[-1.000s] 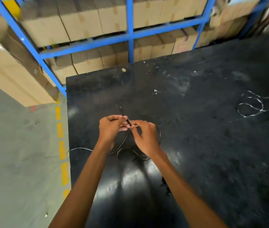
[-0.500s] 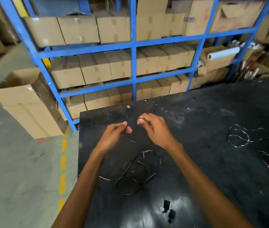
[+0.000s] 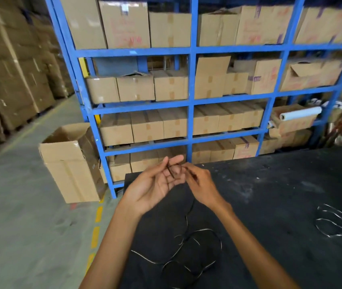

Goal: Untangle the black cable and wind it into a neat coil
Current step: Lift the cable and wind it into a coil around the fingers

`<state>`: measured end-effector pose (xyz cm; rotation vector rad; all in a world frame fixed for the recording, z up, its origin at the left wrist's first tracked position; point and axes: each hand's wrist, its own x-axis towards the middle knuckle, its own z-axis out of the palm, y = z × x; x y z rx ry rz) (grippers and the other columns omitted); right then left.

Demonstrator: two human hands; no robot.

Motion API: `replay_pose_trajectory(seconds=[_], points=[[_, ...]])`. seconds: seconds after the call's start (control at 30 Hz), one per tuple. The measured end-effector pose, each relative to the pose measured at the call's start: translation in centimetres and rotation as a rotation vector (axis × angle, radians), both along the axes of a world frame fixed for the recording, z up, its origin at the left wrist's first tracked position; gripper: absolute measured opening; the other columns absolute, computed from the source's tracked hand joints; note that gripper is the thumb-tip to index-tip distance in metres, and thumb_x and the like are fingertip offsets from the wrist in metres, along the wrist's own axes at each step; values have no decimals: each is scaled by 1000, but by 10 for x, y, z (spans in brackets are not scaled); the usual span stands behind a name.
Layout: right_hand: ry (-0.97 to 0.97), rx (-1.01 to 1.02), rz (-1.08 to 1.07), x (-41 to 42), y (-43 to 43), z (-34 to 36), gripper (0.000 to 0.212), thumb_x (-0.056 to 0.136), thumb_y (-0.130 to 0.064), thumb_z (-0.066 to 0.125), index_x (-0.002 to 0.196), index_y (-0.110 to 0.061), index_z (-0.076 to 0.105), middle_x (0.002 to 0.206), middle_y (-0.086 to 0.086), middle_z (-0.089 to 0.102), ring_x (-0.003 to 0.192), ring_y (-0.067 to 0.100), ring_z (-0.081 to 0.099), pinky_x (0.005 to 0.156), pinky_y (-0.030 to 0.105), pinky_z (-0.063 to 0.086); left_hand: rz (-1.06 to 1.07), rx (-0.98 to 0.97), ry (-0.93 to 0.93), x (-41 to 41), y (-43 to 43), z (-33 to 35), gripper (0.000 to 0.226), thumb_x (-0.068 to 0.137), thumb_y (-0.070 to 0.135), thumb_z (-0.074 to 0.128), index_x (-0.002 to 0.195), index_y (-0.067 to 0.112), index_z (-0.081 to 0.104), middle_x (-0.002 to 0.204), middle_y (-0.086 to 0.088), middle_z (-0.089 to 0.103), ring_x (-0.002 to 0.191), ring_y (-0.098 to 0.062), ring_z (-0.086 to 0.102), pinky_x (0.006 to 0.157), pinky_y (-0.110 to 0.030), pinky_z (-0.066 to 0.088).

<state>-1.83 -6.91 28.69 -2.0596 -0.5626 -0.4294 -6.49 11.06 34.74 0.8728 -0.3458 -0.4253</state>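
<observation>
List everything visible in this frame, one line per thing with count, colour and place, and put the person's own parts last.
black cable: one, black with shiny glints, loose loops on the table's near left part, one strand rising to the hands
second cable: one, dark with pale glints, looped on the table at right
table: one, black and scuffed, lower right
shelving rack: one, blue, behind the table
cardboard boxes: many, brown, filling the rack's shelves
open box: one, brown, on the floor left of the rack
roll: one, white, on boxes at the rack's right
floor: grey, yellow dashes beside the table
left hand: palm up, fingers open, cable across the fingers
right hand: pinching the cable beside the left fingertips
</observation>
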Motion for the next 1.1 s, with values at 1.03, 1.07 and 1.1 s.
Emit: replay_pose_trajectory(seconds=[1.03,1.07,1.1], points=[[-590,-349,-138,-30,5,147,21,107,-22,48,101,-12,66,95,2,57,72,20,58,59,40,54,418,700,-145,7,57,26,34,106,24,47,122,5,69,125,-9,69,127,-30,63,108,-37,47],[-605,-365,-140,-25,6,156,22,108,-24,47,101,-14,66,94,2,56,73,19,57,59,40,54,302,581,-86,2,55,26,35,105,23,46,129,7,66,128,-11,69,127,-31,63,110,-38,47],[-605,-375,-135,-20,6,164,23,108,-27,46,101,-16,66,93,1,56,74,18,57,60,40,53,185,470,-42,-2,53,27,38,104,24,47,135,6,63,133,-14,67,128,-34,61,111,-43,46]])
